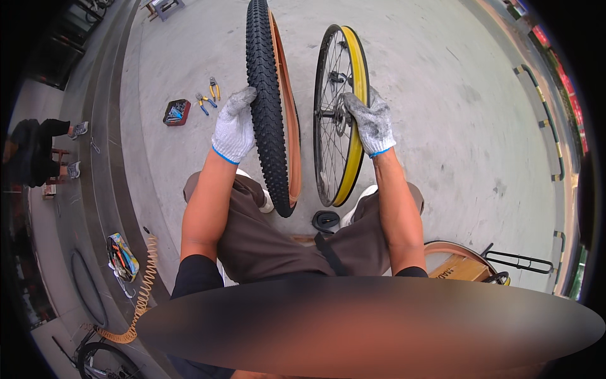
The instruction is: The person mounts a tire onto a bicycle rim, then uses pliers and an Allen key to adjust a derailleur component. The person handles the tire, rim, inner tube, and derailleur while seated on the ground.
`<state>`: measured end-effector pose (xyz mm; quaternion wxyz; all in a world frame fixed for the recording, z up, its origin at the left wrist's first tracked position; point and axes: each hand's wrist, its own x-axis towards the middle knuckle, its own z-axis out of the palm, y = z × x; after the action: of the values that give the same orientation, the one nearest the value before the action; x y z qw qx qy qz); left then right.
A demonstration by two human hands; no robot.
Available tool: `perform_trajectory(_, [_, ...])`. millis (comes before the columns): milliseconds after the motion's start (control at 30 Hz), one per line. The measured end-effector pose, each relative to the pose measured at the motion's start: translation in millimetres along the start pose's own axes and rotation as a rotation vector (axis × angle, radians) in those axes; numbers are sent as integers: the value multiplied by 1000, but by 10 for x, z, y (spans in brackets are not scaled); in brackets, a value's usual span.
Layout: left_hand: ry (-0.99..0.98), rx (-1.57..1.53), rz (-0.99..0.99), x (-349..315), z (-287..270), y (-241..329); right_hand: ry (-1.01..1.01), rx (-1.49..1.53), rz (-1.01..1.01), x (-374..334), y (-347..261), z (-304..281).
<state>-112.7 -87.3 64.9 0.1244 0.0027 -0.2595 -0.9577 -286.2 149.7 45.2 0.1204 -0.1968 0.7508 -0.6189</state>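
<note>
Left hand: the gloved left hand [235, 129] grips the tyre [264, 104] at its treaded side.
Right hand: the gloved right hand [374, 123] clasps the wheel [341, 119], thumb over its yellow rim.
Tyre and wheel: upright, side by side, apart, before the knees.
Floor, left: two pliers [206, 103] near a red box [177, 112].
Between feet: black coil [326, 220].
</note>
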Motion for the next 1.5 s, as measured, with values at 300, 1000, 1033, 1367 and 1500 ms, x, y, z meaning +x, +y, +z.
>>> perform_trajectory(300, [-30,-2,-20,-149,-225,-19,-54,109,-127,-130,-515,84])
perform_trajectory(1000, [-56,33,-112,-139,-59,33,-248,437,-22,297,-371,1007])
perform_trajectory(1033, [20,69,-83,-150,-55,22,-271,484,-18,290,-364,1007])
perform_trajectory(1367, [-86,15,-82,-115,-12,24,-252,556,-34,360,-215,1037])
perform_trajectory(1500, [-25,110,-79,-122,-22,33,-243,423,-51,358,-238,1006])
